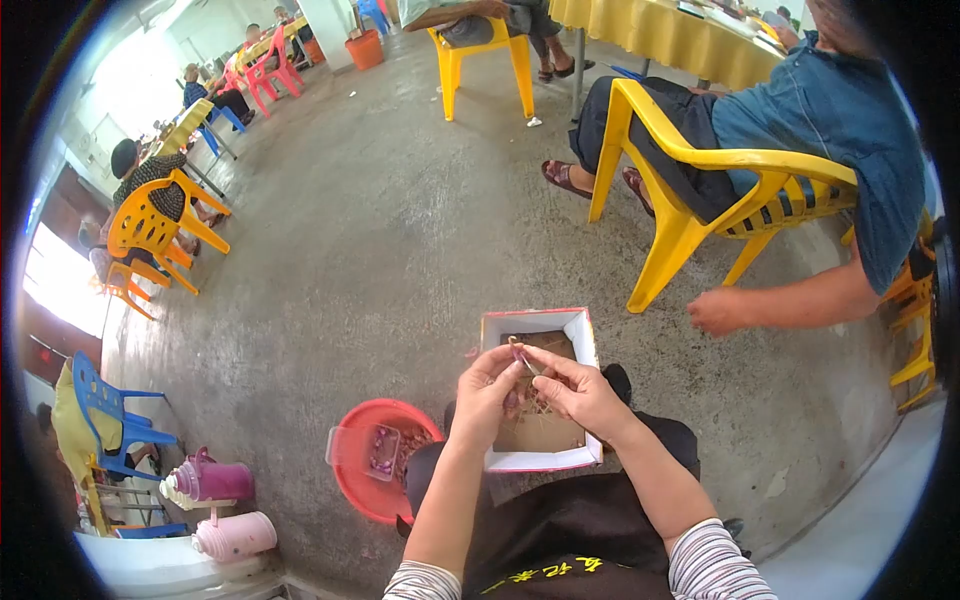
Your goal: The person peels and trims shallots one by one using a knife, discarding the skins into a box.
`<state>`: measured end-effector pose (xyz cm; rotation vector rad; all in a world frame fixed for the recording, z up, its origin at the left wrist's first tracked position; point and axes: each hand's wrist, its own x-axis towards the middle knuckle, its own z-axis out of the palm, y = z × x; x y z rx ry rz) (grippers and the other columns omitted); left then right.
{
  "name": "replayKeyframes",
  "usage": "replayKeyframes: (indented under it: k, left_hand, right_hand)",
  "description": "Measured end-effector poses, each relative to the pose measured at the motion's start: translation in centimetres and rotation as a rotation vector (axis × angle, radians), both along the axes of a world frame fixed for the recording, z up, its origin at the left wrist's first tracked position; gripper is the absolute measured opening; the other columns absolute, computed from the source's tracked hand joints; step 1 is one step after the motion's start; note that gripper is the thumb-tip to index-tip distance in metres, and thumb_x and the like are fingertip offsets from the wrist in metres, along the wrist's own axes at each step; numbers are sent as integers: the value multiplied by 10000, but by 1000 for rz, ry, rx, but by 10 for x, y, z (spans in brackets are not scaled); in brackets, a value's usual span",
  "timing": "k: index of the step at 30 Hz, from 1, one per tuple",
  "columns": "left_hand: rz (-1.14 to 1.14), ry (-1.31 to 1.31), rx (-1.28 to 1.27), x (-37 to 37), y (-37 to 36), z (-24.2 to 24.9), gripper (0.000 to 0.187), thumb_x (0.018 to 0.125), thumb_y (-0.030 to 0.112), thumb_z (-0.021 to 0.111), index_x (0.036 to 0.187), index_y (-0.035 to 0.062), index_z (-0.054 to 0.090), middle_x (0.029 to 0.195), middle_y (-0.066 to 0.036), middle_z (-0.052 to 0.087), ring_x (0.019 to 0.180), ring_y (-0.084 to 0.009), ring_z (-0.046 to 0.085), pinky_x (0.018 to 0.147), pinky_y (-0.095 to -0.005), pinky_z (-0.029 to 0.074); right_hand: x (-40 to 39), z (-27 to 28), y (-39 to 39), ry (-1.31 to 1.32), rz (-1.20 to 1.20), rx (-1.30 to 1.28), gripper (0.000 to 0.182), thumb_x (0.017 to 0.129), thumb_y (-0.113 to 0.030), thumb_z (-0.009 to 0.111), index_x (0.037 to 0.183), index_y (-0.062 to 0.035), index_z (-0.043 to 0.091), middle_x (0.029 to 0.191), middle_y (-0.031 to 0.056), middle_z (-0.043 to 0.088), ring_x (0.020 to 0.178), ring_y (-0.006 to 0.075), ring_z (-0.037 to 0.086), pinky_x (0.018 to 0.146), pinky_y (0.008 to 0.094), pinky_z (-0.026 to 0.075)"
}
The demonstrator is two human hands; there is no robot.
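Observation:
My left hand point(482, 392) pinches a small purple shallot point(517, 352) with a dry, stringy tip, above an open white-walled cardboard box point(545, 461). Close against it, my right hand point(582, 394) is closed round a small knife, whose short pale blade point(530, 367) points at the shallot. Its handle is hidden in my fingers. Dry peelings lie on the brown bottom of the box, below my hands. To the left stands a red plastic basin point(352, 484) with small brownish bulbs in it. A clear plastic container point(346, 446) with purple pieces sits inside the basin.
Just ahead on the right, a person in a blue shirt sits on a yellow chair point(680, 240), one arm hanging near the box. Two pink thermos flasks point(237, 536) are at lower left. Farther off are tables, more chairs and seated people on the concrete floor point(330, 230).

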<state>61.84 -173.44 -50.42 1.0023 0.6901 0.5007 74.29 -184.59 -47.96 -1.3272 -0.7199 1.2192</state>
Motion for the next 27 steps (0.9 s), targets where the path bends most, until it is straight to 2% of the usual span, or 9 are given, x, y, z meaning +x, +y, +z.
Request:
replayKeyframes:
  k: [3,7,11,12,15,17,19,20,27]
  left_hand:
    - [18,102,106,1,0,-1,226,922,106,575,1127,11,584,796,-13,609,532,-49,524,412,-189,356]
    - [21,61,163,-2,-2,-2,233,917,106,584,1126,3,594,829,-21,624,528,-37,497,424,-183,357]
    - [36,36,103,2,-4,4,220,910,96,590,1111,7,596,829,-29,634,516,-38,499,418,-178,366]
    - [34,27,108,3,-3,4,223,911,96,589,1116,8,593,832,-29,634,515,-40,500,417,-178,367]
    - [23,28,100,1,-3,-1,230,914,96,585,1128,13,584,840,-28,629,512,-47,503,414,-176,367]
    - [13,38,89,-1,-1,-3,232,918,98,580,1136,17,579,841,-23,621,512,-52,505,407,-176,359]
    - [-9,-32,-37,-3,1,1,231,922,106,579,1138,24,576,814,-17,609,517,-56,509,399,-175,346]
    - [-20,-66,-102,-3,1,3,230,924,110,579,1139,28,575,801,-13,602,519,-58,511,395,-174,339]
    - [-25,-95,-224,-5,2,9,204,928,123,581,1114,40,591,785,-6,591,517,-57,482,401,-164,310]
  right_hand:
    - [1,-26,1,-333,15,172,442,918,-130,572,1336,-24,475,1336,137,524,1243,201,483,1035,298,362]
    - [-2,-30,2,-271,-7,146,441,895,-129,605,1298,14,498,1341,157,514,1257,213,475,1049,297,348]
    - [-7,-31,3,-478,-27,45,381,893,-124,604,1253,-11,549,1200,181,605,1104,244,593,917,289,444]
    - [-10,-36,4,-519,-69,112,345,896,-110,594,1229,-22,572,1100,178,637,987,251,634,833,305,475]
    - [-14,-45,9,-400,-174,243,332,905,-101,580,1222,-2,569,1103,158,644,971,248,641,828,313,477]
    - [-10,-39,6,-33,-99,157,367,953,-120,529,1316,-67,522,862,-16,570,654,52,489,580,195,414]
    - [-3,-21,-1,497,-50,43,374,950,-159,529,1316,-82,522,807,-30,549,643,60,480,551,227,407]
    - [-4,-11,0,574,-54,-4,389,960,-193,516,1344,-133,496,743,-65,435,585,23,330,494,183,301]
    - [-3,-10,1,588,-63,17,373,961,-204,519,1326,-127,515,744,-62,452,559,31,352,484,191,301]
